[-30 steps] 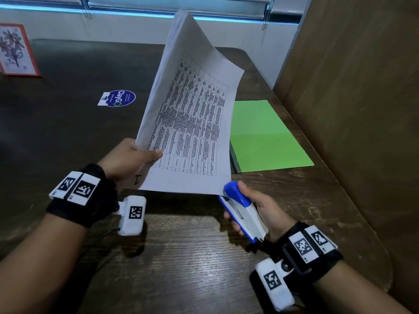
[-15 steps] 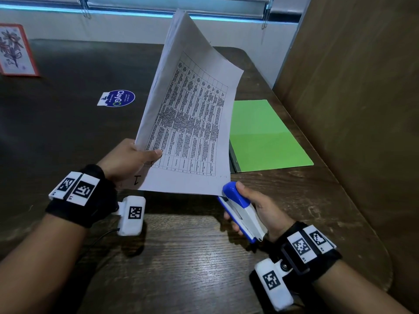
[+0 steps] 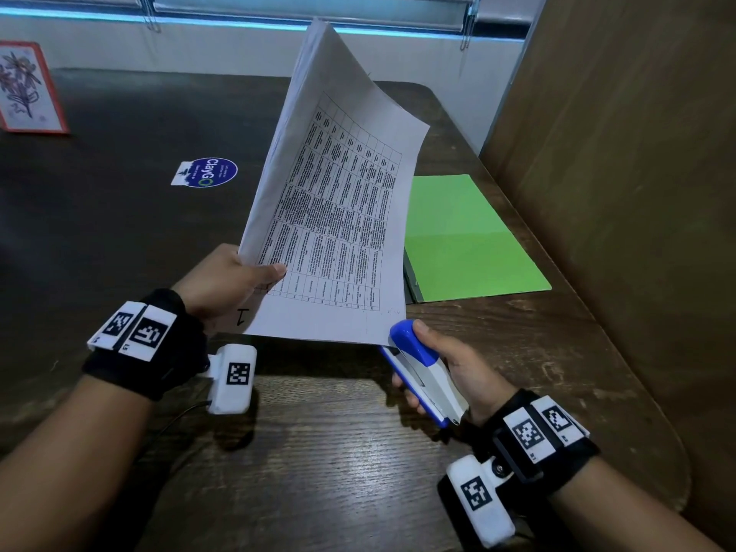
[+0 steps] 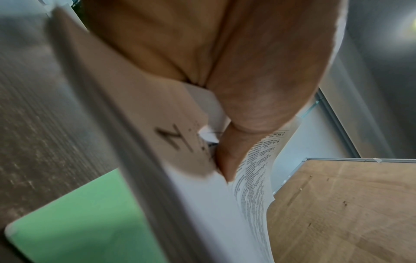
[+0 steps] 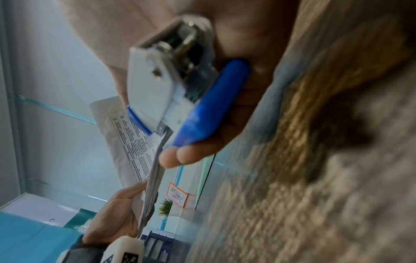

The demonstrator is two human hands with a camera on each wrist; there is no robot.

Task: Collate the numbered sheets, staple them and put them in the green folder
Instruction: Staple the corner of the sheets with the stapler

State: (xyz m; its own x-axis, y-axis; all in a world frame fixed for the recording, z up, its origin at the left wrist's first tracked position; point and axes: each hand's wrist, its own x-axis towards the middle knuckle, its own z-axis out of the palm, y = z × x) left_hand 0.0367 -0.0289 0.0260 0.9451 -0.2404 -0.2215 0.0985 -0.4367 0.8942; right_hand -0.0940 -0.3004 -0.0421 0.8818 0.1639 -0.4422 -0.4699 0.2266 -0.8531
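Note:
My left hand (image 3: 231,282) pinches the stack of printed sheets (image 3: 334,217) near its lower left corner and holds it up, tilted, above the table; the top page bears a handwritten "1". My right hand (image 3: 446,364) grips a blue and white stapler (image 3: 422,372) whose mouth sits over the stack's lower right corner. In the right wrist view the stapler (image 5: 180,92) clamps the edge of the sheets (image 5: 133,142). The left wrist view shows my thumb across the sheets (image 4: 202,195). The green folder (image 3: 466,241) lies closed on the table to the right, also seen as the folder (image 4: 78,222) below the stack.
The dark wooden table (image 3: 318,452) has a blue round sticker (image 3: 207,173) left of the sheets and a red-framed flower card (image 3: 24,89) at the far left. A brown wooden partition (image 3: 637,193) stands along the right side, close behind the folder.
Hardly anything has moved; the stapler stays on the lower right corner of the stack and both hands hold their places.

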